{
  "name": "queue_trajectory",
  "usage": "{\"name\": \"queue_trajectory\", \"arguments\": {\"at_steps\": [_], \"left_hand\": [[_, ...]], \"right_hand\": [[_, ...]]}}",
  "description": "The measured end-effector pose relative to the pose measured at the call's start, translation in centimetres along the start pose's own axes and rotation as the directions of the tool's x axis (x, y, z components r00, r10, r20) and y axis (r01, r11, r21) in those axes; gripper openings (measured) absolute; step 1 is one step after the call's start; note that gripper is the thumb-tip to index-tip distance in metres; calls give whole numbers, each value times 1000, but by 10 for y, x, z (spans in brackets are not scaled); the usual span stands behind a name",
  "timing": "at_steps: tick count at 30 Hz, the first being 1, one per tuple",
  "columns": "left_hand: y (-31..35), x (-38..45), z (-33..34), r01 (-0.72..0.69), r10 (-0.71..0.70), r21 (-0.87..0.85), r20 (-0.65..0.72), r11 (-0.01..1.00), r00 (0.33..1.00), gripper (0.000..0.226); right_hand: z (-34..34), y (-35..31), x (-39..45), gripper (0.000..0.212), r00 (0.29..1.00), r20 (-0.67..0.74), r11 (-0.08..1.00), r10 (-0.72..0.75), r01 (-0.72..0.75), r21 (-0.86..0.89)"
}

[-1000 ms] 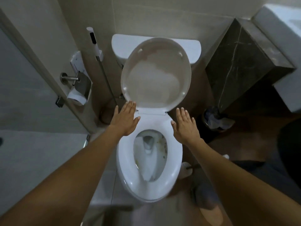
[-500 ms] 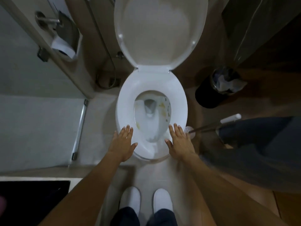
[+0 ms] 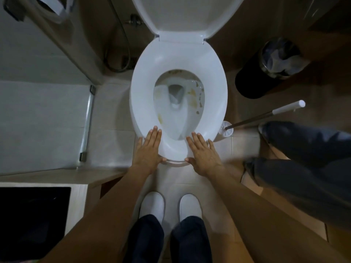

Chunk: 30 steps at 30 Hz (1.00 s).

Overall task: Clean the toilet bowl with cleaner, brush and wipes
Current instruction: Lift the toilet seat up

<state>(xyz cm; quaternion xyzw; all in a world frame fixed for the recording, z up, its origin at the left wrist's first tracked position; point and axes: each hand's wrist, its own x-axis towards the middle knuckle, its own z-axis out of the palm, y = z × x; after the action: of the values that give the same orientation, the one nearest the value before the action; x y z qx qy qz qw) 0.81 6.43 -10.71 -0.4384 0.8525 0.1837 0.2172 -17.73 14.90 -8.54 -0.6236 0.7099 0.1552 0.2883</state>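
Directly below the camera, the toilet bowl (image 3: 178, 95) stands with its lid (image 3: 182, 14) raised and its white seat (image 3: 144, 86) down. Yellow-brown stains spot the inside of the bowl, thickest on its right wall and along the far edge, with a smaller mark low on the left side. The person's left hand (image 3: 149, 152) is stretched out flat over the near left part of the seat, fingers straight and close together, thumb out toward the front rim, holding nothing. The right hand (image 3: 204, 153) mirrors it over the near right part of the seat, fingers straight and slightly fanned, also empty. Whether the palms press on the seat or float just above it cannot be told from this view.

The toilet brush (image 3: 266, 115) stands in its white holder (image 3: 227, 129) on the floor just beside the bowl's right side, its long handle leaning away to the right. Farther right and back, a dark bin (image 3: 252, 80) holds crumpled paper. A hose (image 3: 123, 40) loops down the wall to the left of the bowl. Two white shoes (image 3: 152, 205) and dark trouser legs show at the bottom, just in front of the bowl. A second person's leg in grey-blue trousers (image 3: 303, 158) fills the right edge.
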Motion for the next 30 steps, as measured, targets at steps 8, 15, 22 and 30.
{"name": "queue_trajectory", "arguments": {"at_steps": [8, 15, 22, 30], "left_hand": [[3, 2, 15, 21, -18, 39, -79, 999, 997, 108], [5, 6, 19, 65, -58, 94, -68, 994, 996, 109], [4, 8, 26, 55, -24, 186, -165, 981, 986, 106], [-11, 7, 50, 19, 152, 402, -388, 915, 909, 107]], "right_hand": [[14, -7, 3, 84, 999, -45, 999, -7, 5, -37], [26, -14, 5, 83, 995, -104, 996, 7, -17, -92], [30, -14, 7, 83, 989, -144, 981, -45, 17, -192], [59, -9, 8, 84, 936, -335, 907, -105, -48, -419]]}}
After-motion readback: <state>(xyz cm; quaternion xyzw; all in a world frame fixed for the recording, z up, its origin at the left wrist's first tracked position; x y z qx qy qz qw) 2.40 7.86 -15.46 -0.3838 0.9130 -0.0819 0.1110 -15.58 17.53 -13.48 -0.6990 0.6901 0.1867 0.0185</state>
